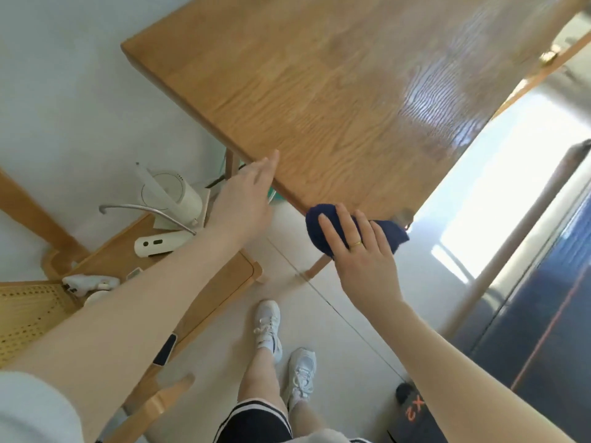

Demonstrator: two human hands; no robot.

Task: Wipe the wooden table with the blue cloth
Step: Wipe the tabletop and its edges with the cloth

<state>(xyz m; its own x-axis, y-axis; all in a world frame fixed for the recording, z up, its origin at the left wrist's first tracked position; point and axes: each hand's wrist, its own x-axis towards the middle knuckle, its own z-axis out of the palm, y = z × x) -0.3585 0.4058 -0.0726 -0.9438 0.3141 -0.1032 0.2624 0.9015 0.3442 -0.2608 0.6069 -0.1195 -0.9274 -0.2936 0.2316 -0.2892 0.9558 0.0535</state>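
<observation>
The wooden table [335, 91] fills the upper middle of the head view, its top bare and shiny at the right. A dark blue cloth [323, 231], bunched up, lies at the table's near edge close to its near corner. My right hand [361, 260] presses flat on the cloth with fingers spread; a ring shows on one finger. My left hand [246, 199] rests against the near edge of the table further left, fingers straight and together, holding nothing.
A low wooden side table [134, 260] at the left carries a white kettle [172, 196], a white device [156, 246] and small items. A woven chair seat [28, 311] is at the far left. A dark cabinet [543, 314] stands right. My feet are on the floor below.
</observation>
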